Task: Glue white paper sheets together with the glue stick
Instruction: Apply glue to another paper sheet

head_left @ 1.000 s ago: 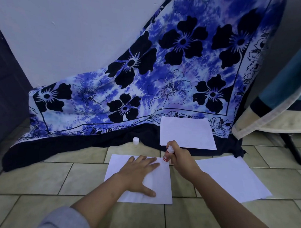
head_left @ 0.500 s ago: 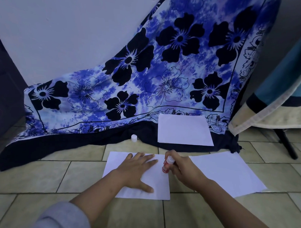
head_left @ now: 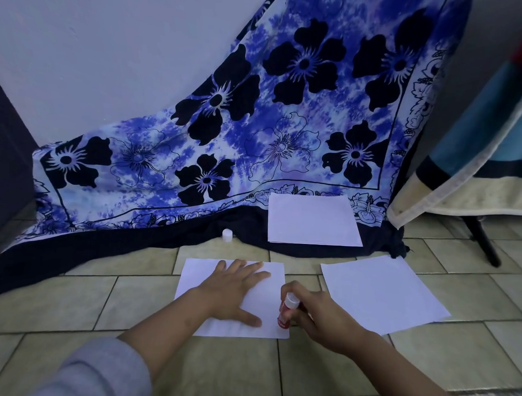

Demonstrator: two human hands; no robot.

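Lying on the tiled floor (head_left: 73, 298), near sheet (head_left: 268, 301) pinned flat under splayed, empty left hand (head_left: 235, 291) against sliding, right hand (head_left: 323, 321) clenched around glue stick (head_left: 286, 312), tip down on its near right edge.

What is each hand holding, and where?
Right hand grips the glue stick around its upper body. Left hand holds nothing, pressing flat on paper sheet.

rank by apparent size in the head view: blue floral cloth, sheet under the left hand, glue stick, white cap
1. blue floral cloth
2. sheet under the left hand
3. glue stick
4. white cap, though it lies farther away
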